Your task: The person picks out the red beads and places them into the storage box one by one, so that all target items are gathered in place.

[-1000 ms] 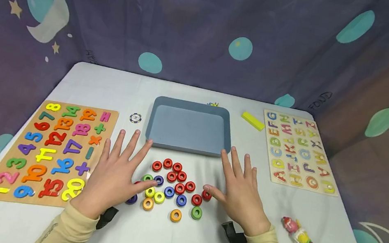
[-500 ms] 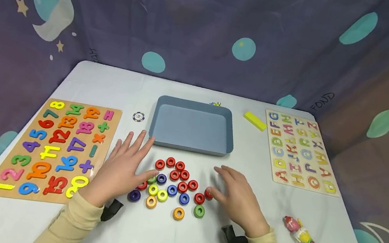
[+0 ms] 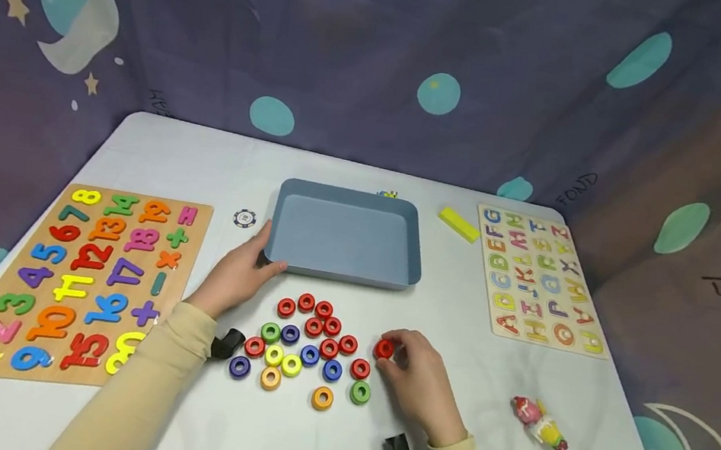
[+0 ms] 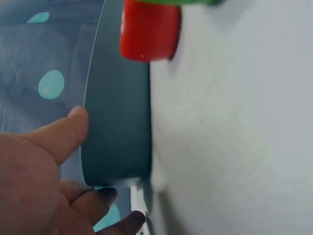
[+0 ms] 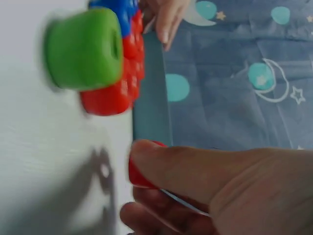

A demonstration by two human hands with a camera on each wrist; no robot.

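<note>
My left hand (image 3: pixel 234 276) holds the front left corner of a shallow blue-grey tray (image 3: pixel 346 242). In the left wrist view its thumb lies against the tray's wall (image 4: pixel 117 112), with the other fingers round the corner. My right hand (image 3: pixel 417 383) pinches a red ring-shaped bead (image 3: pixel 382 349) between thumb and fingers, right of the other beads. The right wrist view shows that red bead partly hidden by the thumb. Between the hands several beads lie loose, among them a green bead (image 3: pixel 360 392), a blue bead (image 3: pixel 331 370) and an orange bead (image 3: pixel 322 398).
A number puzzle board (image 3: pixel 76 277) lies at the left and a letter puzzle board (image 3: pixel 542 281) at the right. Near the tray are a poker chip (image 3: pixel 244 218) and a yellow block (image 3: pixel 459 224). A small colourful figurine (image 3: pixel 540 423) lies at the right front.
Both hands were spread flat above the table. My left hand has moved forward to the tray's corner, and my right hand has come down and taken hold of a red bead.
</note>
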